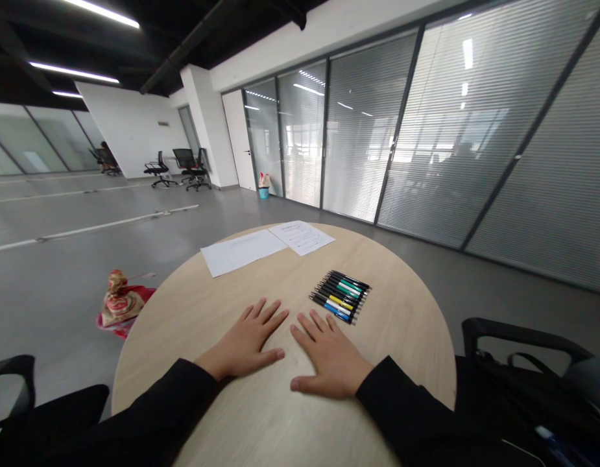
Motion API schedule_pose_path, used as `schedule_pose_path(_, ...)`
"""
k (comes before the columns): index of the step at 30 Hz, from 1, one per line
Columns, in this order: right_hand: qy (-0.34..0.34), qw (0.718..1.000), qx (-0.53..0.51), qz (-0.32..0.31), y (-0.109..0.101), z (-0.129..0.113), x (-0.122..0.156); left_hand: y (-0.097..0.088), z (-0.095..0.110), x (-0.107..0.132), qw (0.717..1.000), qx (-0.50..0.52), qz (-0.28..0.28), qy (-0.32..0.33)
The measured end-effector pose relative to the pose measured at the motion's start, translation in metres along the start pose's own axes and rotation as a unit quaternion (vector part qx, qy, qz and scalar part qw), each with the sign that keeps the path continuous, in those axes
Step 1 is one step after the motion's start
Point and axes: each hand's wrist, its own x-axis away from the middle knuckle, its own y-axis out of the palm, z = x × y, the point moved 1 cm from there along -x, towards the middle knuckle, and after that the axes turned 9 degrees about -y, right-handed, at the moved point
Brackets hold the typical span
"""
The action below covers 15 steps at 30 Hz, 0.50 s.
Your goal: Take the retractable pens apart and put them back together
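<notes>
The left hand point(246, 342) and right hand point(333, 357) are laid on the table point(261, 418), grips spread apart, palms hidden; pens point(341, 302) are lined up toward one o'clock; print on papers point(246, 251) toward twelve is barely discernible.

An office was indicated by the surroundings. One side was closed off by glass partitions point(302, 139) fitted with slatted blinds point(455, 130), and a white door point(237, 139) was set beside them. Black wheeled chairs point(185, 157) were grouped near the far wall point(134, 126), the dark ceiling point(100, 42) was lit by strip lights point(74, 72), and printed sheets point(302, 237) were spread on a round table point(401, 292).
</notes>
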Motion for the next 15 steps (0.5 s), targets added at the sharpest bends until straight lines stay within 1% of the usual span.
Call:
schedule_pose_path(5, -0.001, 1.0, 0.001, -0.001, 0.0004, 0.0006, 0.0, 0.0007, -0.0008, 0.0001, 1.0, 0.002, 0.004, 0.004)
schedule_pose_path(12, 0.005, 1.0, -0.006, -0.014, -0.0021, -0.0007, -0.0005, 0.0001, 0.0011, -0.0001, 1.0, -0.01, -0.012, -0.002)
schedule_pose_path(15, 0.008, 1.0, -0.005, -0.017, -0.0029, -0.0013, -0.0005, 0.0015, -0.0003, -0.0002, 1.0, -0.003, -0.004, 0.002)
